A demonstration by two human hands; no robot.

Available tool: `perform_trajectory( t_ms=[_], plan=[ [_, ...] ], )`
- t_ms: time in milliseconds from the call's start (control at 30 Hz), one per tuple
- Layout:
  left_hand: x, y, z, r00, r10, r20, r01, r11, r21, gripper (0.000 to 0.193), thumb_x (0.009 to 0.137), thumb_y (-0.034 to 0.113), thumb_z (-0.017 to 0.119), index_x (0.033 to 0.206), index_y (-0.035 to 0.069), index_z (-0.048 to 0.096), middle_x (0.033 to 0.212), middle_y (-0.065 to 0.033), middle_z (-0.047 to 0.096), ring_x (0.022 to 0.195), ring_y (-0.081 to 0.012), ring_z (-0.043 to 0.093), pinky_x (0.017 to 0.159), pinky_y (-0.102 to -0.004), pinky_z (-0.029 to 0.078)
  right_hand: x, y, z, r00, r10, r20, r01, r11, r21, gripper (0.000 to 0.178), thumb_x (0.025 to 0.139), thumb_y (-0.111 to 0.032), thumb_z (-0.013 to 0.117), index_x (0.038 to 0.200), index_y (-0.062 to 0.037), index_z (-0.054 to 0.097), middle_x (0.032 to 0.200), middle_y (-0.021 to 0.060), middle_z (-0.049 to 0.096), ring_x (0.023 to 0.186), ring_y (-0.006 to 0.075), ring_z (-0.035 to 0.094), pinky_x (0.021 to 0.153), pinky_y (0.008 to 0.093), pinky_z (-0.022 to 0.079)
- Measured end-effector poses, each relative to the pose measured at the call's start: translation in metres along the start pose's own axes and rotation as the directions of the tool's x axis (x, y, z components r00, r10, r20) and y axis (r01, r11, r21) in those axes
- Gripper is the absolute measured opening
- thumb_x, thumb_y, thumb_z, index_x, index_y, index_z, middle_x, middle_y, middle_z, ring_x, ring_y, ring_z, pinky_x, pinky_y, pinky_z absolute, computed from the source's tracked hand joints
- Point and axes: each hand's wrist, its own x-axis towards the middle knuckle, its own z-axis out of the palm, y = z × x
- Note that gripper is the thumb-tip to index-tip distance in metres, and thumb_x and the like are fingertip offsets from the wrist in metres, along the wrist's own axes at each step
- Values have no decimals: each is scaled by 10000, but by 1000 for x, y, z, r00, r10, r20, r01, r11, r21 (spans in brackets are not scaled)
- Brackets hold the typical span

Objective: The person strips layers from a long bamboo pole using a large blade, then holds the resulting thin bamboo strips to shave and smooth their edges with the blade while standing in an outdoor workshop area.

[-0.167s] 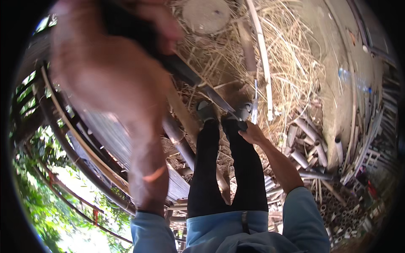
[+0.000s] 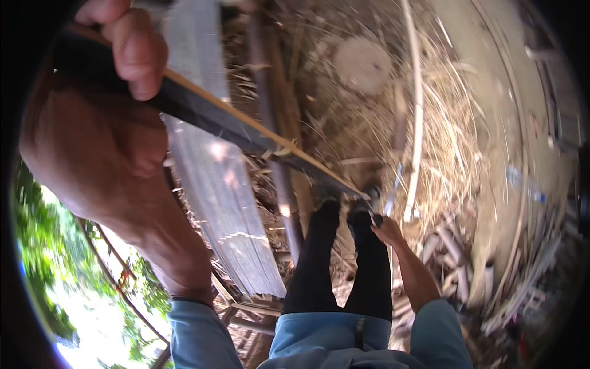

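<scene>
Large and close at the upper left, my left hand (image 2: 92, 132) is closed around a long bamboo strip (image 2: 215, 123). The strip has a dark face and a pale tan edge, and slants down to the right towards my feet. A small curled shaving (image 2: 279, 150) clings to it partway along. At the strip's far lower end, my right hand (image 2: 387, 231) is closed on a short dark handle (image 2: 377, 219). Blur hides how this tool meets the strip. My legs in black trousers stand just below, feet partly hidden by the strip.
A grey slatted board (image 2: 239, 234) and a brown pole (image 2: 286, 197) lie left of my legs. Straw (image 2: 452, 135) covers ground ahead, around a round pale block (image 2: 362, 64). A long pale pole (image 2: 416, 117), cut bamboo pieces (image 2: 452, 246) and a clear bottle (image 2: 525, 184) lie right.
My left hand has moved left, drawing the strip's upper end with it, and its fingers now show more clearly. The whole view has shifted; my right hand stays at the strip's lower end.
</scene>
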Motion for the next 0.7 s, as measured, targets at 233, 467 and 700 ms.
perform_trajectory(
  t_ms=[233,467,700],
  plan=[
    [-2,185,-148,992,-22,-125,19,999,-29,312,1131,228,314,1142,-50,455,966,-166,522,692,-181,457,570,-270,399,-63,-7,-46,996,84,12,-80,976,-203,509,766,-346,786,1021,84,695,931,291,724,885,389,737,725,457,579],
    [-90,232,-239,663,-65,-746,370,894,251,363,1098,416,431,909,121,525,563,9,454,376,-86,373,341,-238,273,-72,-47,-95,996,83,-31,-88,975,-203,458,788,-334,843,959,61,686,774,193,720,651,284,727,599,409,568],
    [-287,97,-308,579,77,-811,649,559,516,454,1079,410,494,870,41,656,534,42,420,413,-59,318,403,-271,233,-70,-123,-107,994,110,20,-111,993,32,381,784,-269,786,946,56,672,720,169,699,589,255,707,575,386,581]
  ],
)
